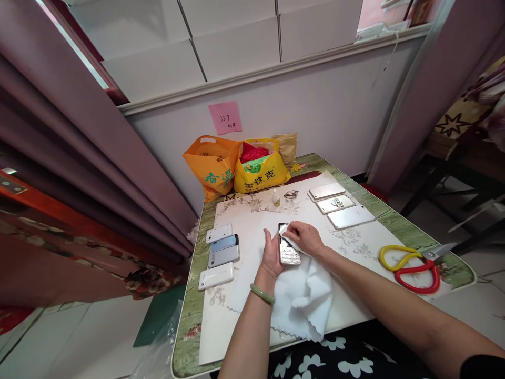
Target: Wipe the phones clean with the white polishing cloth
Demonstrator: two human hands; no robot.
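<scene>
- Left hand [272, 255]: half-curled, thumb raised, cradling 1 keypad phone [290, 257] above the table [189, 313].
- Right hand [306, 238]: fingers pinched nearly closed on white cloth [303, 308], at the phone's screen.
- 4 phones [216, 276] in a column at left, 3 more phones [351, 216] at right.
- Scissors [417, 270] near the right corner.

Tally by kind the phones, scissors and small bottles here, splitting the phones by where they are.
Keypad phone in the left hand: 1
Left-side phones on the table: 4
Right-side phones on the table: 3
Scissors: 1
Small bottle: 1
Total: 10
</scene>
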